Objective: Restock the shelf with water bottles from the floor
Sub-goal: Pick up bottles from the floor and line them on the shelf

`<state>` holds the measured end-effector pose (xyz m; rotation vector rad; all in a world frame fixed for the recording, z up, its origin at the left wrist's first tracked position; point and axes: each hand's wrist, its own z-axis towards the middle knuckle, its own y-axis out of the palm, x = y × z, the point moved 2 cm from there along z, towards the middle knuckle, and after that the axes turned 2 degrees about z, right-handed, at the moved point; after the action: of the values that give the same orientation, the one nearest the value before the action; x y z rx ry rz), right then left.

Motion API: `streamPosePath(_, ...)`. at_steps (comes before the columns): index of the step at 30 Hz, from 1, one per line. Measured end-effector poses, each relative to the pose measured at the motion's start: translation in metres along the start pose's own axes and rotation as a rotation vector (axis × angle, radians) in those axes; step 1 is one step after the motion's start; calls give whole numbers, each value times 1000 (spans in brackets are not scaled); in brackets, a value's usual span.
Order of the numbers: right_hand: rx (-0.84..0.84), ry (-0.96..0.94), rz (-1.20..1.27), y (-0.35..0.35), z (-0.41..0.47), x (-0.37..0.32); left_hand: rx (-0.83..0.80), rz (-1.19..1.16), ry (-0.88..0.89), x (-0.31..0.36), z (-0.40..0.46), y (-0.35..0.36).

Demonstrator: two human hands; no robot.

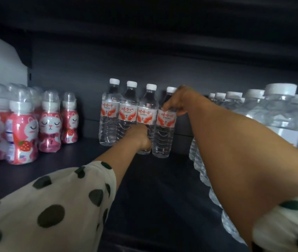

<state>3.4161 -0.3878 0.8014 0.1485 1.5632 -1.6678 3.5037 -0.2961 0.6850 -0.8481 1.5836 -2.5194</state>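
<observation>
The right hand (178,101) gripped the clear plastic red-labelled water bottle (164,124) by its shoulder, apparently aligning it; the left hand's (141,138) curled fingers steadied its neighbour (147,110).

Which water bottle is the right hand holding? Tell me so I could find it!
Look at the dark shelf, between the pink cat bottles and the plain clear bottles. Four red-labelled water bottles stand in a row. It is the rightmost bottle, the only one with the right hand gripping it near the neck.
</observation>
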Motion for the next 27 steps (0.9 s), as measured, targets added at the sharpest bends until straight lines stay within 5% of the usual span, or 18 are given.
streamPosePath(16, 79, -66, 36, -5, -43, -1, -17, -83, 22, 6, -36, -38)
streamPosePath(27, 24, -345, -370, 7, -241, 0, 28, 114, 145, 9, -185, -101)
